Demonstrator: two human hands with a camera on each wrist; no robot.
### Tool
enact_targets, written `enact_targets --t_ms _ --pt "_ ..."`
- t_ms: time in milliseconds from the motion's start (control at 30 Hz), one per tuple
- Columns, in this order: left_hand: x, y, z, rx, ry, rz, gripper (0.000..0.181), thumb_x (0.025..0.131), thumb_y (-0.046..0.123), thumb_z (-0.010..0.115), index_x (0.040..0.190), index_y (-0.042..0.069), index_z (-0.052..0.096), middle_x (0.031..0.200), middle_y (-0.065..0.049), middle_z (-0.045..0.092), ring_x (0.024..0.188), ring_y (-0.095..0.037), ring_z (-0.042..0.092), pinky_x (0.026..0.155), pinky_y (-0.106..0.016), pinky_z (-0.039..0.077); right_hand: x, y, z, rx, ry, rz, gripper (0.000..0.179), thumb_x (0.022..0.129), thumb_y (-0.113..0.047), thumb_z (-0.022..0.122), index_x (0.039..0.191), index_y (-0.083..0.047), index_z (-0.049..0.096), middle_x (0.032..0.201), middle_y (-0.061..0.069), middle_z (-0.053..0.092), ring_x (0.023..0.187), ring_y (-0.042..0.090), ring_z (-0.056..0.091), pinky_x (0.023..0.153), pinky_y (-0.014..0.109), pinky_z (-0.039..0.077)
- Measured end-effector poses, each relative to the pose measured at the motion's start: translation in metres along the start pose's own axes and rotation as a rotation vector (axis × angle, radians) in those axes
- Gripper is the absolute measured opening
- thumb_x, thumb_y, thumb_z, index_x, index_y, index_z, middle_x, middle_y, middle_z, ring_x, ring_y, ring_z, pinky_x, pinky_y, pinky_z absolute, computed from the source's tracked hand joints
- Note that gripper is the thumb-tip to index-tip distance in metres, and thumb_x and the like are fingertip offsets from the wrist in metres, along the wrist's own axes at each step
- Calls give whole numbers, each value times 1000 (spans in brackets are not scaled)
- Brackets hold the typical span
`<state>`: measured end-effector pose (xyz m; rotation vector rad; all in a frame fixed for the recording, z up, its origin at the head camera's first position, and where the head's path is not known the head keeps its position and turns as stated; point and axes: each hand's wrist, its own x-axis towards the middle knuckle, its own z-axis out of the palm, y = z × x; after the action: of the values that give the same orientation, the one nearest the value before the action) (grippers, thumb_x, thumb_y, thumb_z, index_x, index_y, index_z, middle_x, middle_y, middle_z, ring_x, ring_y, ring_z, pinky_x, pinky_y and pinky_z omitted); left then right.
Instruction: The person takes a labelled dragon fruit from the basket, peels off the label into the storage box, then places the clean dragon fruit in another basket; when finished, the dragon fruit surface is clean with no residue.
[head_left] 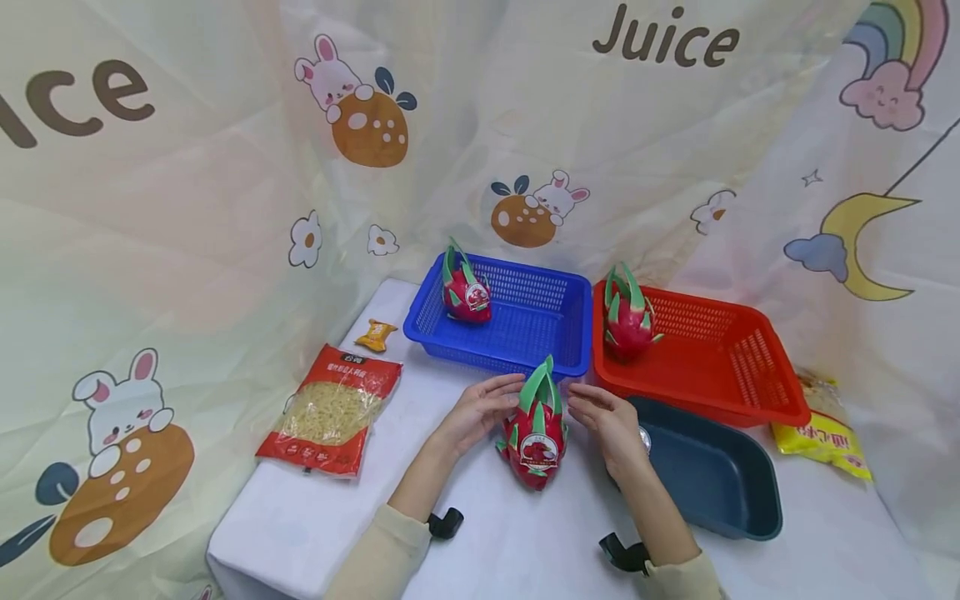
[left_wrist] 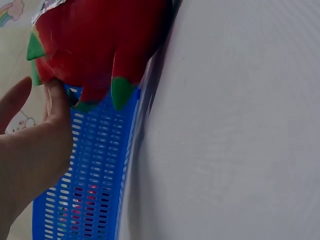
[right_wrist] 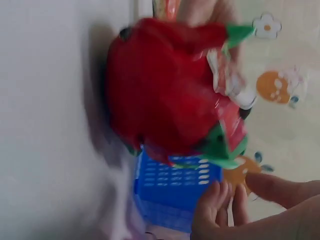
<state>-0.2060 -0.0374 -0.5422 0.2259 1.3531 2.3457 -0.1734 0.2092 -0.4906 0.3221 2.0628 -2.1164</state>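
A red dragon fruit (head_left: 534, 442) with green leaf tips and a round label lies on the white cloth, between the two hands. To its left is my left hand (head_left: 482, 408), fingers loosely bent, fingertips right at the fruit's side. The left wrist view shows those fingers partly hidden behind the fruit (left_wrist: 100, 42). On the other side, my right hand (head_left: 611, 425) has its fingers spread loosely, with a gap to the fruit. In the right wrist view, the right hand (right_wrist: 255, 207) holds nothing, and the fruit (right_wrist: 160, 90) fills the middle.
Behind are a blue basket (head_left: 525, 367) and a red basket (head_left: 750, 408), each with another dragon fruit inside. A dark basin (head_left: 720, 467) stands right, beside a yellow packet (head_left: 825, 442). Left lie a red noodle bag (head_left: 330, 408) and a small orange packet (head_left: 377, 335).
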Motion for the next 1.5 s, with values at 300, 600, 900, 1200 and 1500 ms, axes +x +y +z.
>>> enact_targets --t_ms 300,600,900,1200,1500 --pt "1 -3 3 53 -25 33 55 99 1 64 151 -4 48 151 -22 54 130 -21 61 108 -31 50 -43 -1 5 -189 -20 -127 38 99 -18 74 132 -1 68 123 17 74 106 27 75 94 33 59" --pt "0 -3 4 7 -40 62 53 99 -5 58 151 -9 45 150 -24 54 131 -22 60 107 -30 51 -52 9 13 -231 -69 -165 31 93 -15 80 120 1 76 110 17 77 97 28 77 83 31 63" --pt "-2 -7 7 -21 -15 70 47 101 -10 53 148 -12 47 147 -25 56 124 -19 63 103 -28 53 -50 15 13 -162 -148 -136 34 89 -13 84 118 3 75 107 21 76 95 27 76 82 34 64" --pt "-1 -5 7 11 -22 67 47 102 -6 56 148 -10 49 146 -24 57 127 -21 62 105 -29 53 -47 12 8 -324 -160 -196 29 85 -16 88 107 0 79 99 15 78 86 28 78 78 31 64" --pt "-2 -1 5 33 -1 63 46 101 -8 55 147 -10 51 146 -25 57 128 -22 62 106 -31 52 -43 10 9 -394 -148 -185 17 86 -15 87 99 -6 83 97 9 80 82 25 78 80 28 62"
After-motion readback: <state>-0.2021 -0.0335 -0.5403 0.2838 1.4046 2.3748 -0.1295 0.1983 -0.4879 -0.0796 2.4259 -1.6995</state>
